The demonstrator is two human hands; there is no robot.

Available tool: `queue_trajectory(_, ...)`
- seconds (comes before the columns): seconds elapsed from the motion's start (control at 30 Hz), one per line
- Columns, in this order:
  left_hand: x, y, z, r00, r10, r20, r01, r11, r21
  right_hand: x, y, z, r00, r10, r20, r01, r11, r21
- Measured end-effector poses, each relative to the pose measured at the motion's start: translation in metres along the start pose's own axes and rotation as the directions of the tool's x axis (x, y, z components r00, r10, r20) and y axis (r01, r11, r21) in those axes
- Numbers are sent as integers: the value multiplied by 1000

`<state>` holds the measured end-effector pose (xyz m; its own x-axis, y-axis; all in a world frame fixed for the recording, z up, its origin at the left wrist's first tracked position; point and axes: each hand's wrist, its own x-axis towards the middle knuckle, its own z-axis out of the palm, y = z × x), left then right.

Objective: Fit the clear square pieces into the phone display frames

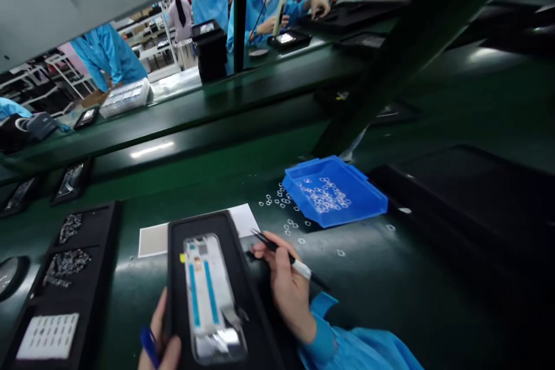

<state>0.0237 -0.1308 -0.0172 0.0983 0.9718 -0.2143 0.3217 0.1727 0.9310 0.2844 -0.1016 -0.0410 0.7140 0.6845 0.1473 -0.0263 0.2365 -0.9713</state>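
Note:
My left hand (161, 332) grips the left edge of a black tray (255, 315), thumb near its rim. A blue strip (150, 348) shows at that hand; I cannot tell what it is. In the tray lies an opened phone body (221, 289) with two blue strips and a clear film at its near end. A small yellow tab (182, 258) sticks out at its left. My right hand (291, 286), in a blue sleeve, is closed around black-and-white tweezers (302, 268). Their tips point left, over the table just right of the tray's far end, apart from the phone.
A blue bin (351, 176) of small white rings stands ahead on the right, with loose rings (287, 225) scattered around it. A white-edged sheet (243, 218) lies behind the tray. Left is a compartmented black tray (97, 277) of small parts. A co-worker (277, 11) sits across the line.

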Motion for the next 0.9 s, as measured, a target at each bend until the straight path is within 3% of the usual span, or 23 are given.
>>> queue_trajectory(0.07,46,38,-15,991,-35,-130,26,997,-71,6,-6,-1,999,-40,11,41,999,-34)
queue_trajectory(0.13,104,76,-26,988,-73,-138,62,995,-82,9,-12,-2,992,-69,109,79,993,-87)
queue_trajectory(0.2,167,106,-31,985,-108,-131,116,992,59,9,-13,-2,963,-95,250,128,985,-119)
queue_trajectory(0.3,247,131,-31,979,-94,-179,120,983,138,9,-7,-2,911,-114,396,186,971,-149)
queue_trajectory(0.4,289,135,-32,959,-57,-278,120,969,215,10,2,-2,908,-128,400,230,948,-219)
queue_trajectory(0.47,290,129,-34,952,-13,-306,102,955,278,12,6,-2,909,-158,386,272,926,-262)
queue_trajectory(0.53,270,117,-33,963,51,-266,48,934,353,13,7,-1,896,-197,398,323,904,-280)
queue_trajectory(0.7,171,62,-9,975,222,-32,-172,831,529,16,10,3,833,-224,506,433,835,-341)
queue_trajectory(0.73,154,51,-2,967,254,8,-210,779,590,17,11,4,823,-213,527,444,821,-360)
queue_trajectory(0.8,130,34,10,956,284,75,-232,575,785,19,14,6,807,-188,560,459,795,-396)
queue_trajectory(0.87,122,28,19,957,276,85,-188,371,909,19,16,7,794,-178,582,482,767,-423)
queue_trajectory(0.9,123,29,23,960,270,73,-159,313,937,19,16,8,788,-183,588,498,751,-434)
